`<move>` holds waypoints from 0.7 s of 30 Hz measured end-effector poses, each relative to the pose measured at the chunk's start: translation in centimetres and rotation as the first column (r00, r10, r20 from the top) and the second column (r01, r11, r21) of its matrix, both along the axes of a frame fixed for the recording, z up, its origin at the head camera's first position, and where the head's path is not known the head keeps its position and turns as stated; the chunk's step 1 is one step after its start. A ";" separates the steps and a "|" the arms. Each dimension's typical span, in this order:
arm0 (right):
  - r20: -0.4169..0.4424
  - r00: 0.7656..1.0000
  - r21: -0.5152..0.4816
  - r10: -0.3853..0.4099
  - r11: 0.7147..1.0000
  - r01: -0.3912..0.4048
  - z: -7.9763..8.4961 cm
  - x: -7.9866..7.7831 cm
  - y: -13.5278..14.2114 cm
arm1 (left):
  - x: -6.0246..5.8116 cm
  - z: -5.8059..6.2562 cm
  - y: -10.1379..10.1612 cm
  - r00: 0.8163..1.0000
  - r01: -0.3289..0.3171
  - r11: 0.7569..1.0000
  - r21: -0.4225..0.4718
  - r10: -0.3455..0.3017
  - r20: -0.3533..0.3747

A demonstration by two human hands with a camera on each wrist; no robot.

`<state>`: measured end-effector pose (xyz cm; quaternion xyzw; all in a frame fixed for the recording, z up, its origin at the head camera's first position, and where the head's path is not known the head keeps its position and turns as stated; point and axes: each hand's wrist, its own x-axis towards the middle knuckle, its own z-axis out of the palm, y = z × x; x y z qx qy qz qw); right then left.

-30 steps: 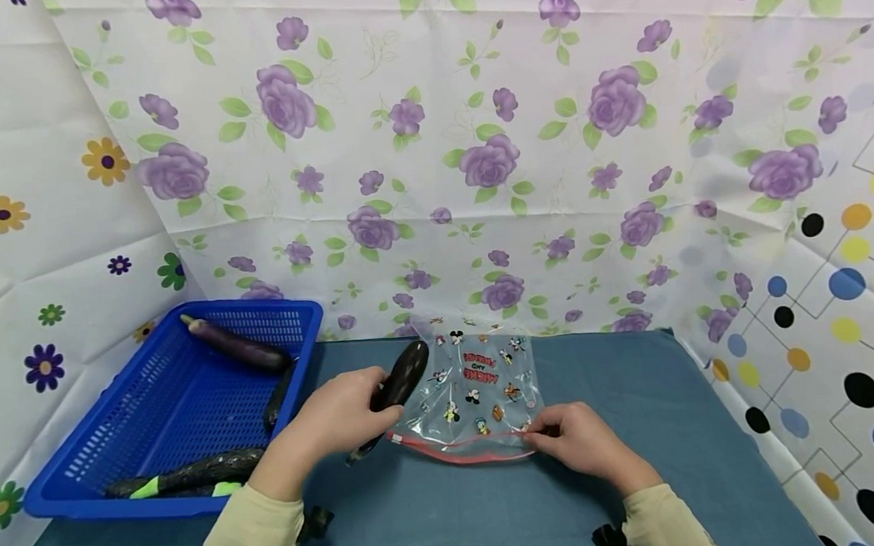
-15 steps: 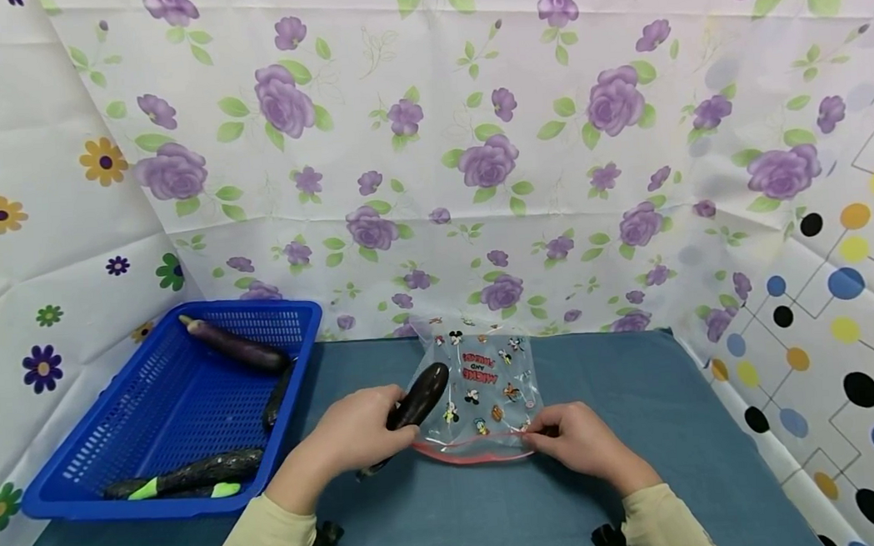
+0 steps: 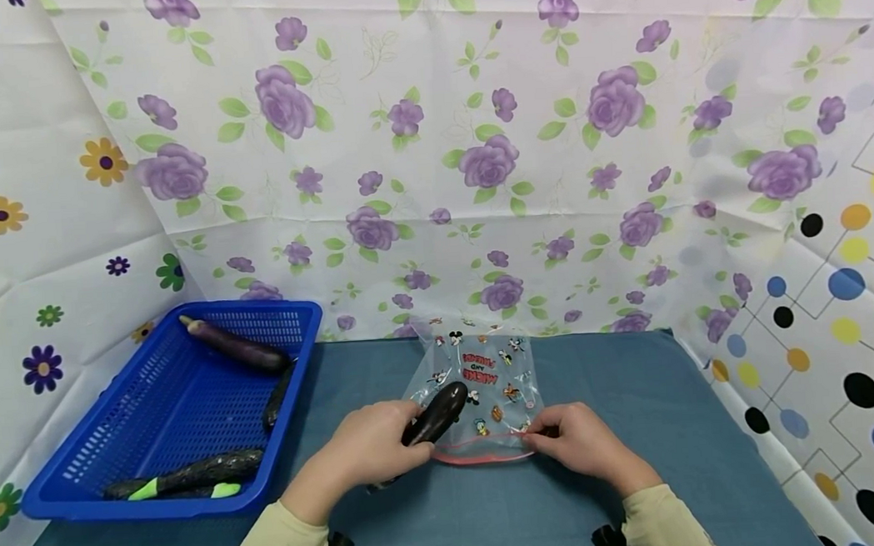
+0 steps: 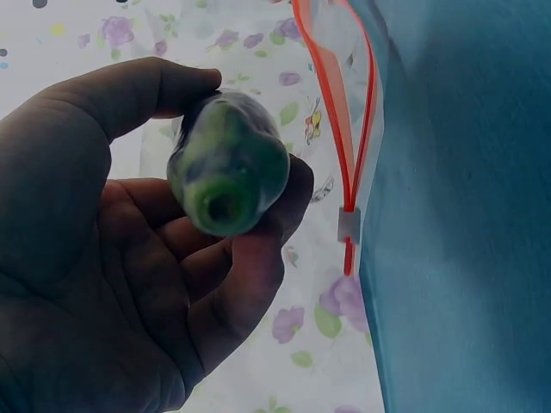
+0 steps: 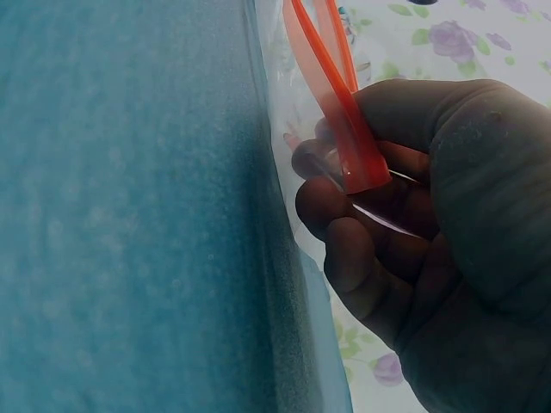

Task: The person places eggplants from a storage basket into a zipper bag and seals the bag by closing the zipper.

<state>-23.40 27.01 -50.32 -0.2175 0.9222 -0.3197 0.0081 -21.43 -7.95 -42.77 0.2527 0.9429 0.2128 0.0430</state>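
My left hand grips a dark, glossy eggplant, its rounded end pointing away over the zip bag. In the left wrist view the eggplant's green stem end faces the camera between thumb and fingers. The clear zip bag, printed with cartoon figures, lies on the table with its red zip edge toward me. A grey slider sits at the left end of the zip, and the red strips part beyond it. My right hand pinches the right end of the red zip.
A blue plastic basket stands at the left with several vegetables in it, among them a purple eggplant and dark ones with green ends. Blue cloth covers the table, and flowered sheeting rises behind it.
My left hand has moved right and slightly toward me with the eggplant, which now overlaps the bag's left part near the zip. The right hand stays at the zip's right end.
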 end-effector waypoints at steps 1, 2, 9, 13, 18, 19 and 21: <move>0.000 1.000 -0.001 0.000 1.000 0.000 0.0 0.0 0.0 | 0.1 0.0 0.1 1.000 0.006 1.000 -0.004 -0.006 -0.003; -0.001 1.000 0.000 0.000 1.000 0.000 -0.1 0.0 -0.1 | 0.2 0.0 0.1 1.000 0.013 1.000 -0.005 -0.013 -0.006; -0.007 1.000 -0.004 0.005 1.000 -0.005 -0.2 0.1 -0.3 | 0.5 -0.8 0.6 0.999 0.043 0.999 -0.027 -0.043 0.010; -0.009 1.000 -0.004 0.015 1.000 -0.016 -0.1 0.0 -0.3 | 0.7 -1.3 1.2 0.997 0.067 0.997 -0.035 -0.066 0.032; -0.001 1.000 0.002 0.020 1.000 -0.020 -0.1 0.0 -0.1 | 0.8 -1.6 1.7 0.996 0.084 0.996 -0.044 -0.083 0.015; 0.001 1.000 0.005 0.018 1.000 -0.018 -0.1 0.0 0.0 | 0.9 -1.7 1.8 0.996 0.086 0.995 -0.047 -0.085 0.011; 0.001 1.000 0.008 0.015 1.000 -0.015 -0.1 -0.1 0.1 | 0.9 -1.8 2.0 0.996 0.088 0.995 -0.052 -0.087 0.013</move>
